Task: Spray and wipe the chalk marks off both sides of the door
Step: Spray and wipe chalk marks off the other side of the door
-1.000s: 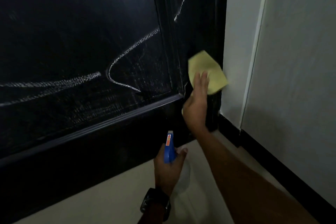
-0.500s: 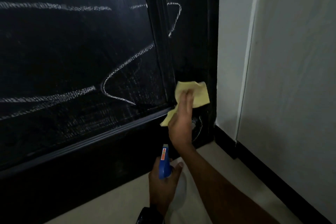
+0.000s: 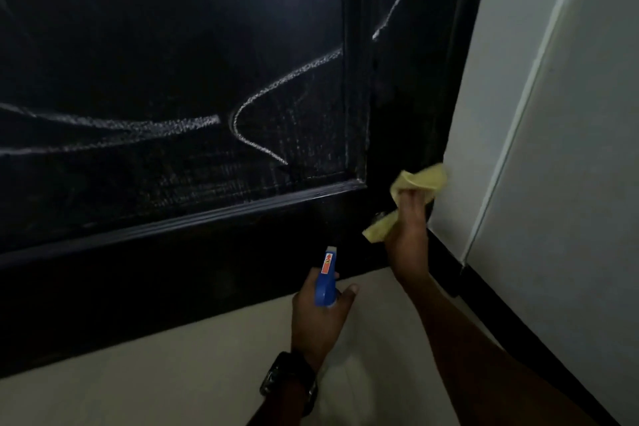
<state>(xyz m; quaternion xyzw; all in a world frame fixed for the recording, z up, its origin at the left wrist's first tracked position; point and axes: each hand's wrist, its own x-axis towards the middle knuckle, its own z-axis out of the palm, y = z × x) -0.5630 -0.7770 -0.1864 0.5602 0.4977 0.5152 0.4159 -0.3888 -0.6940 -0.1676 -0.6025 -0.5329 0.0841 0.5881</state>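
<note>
Left hand grips a blue-topped spray bottle, contents unseen; right hand clutches a crumpled yellow cloth against the chalk-marked black door.

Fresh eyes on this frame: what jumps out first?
White chalk marks looping across the black door, which fills the upper left. At the door's lower right corner the right hand grips a yellow cloth, bright against the dark wood beside the pale wall. Below centre, the left hand holds a blue spray bottle, with a dark wristwatch on that wrist.
</note>
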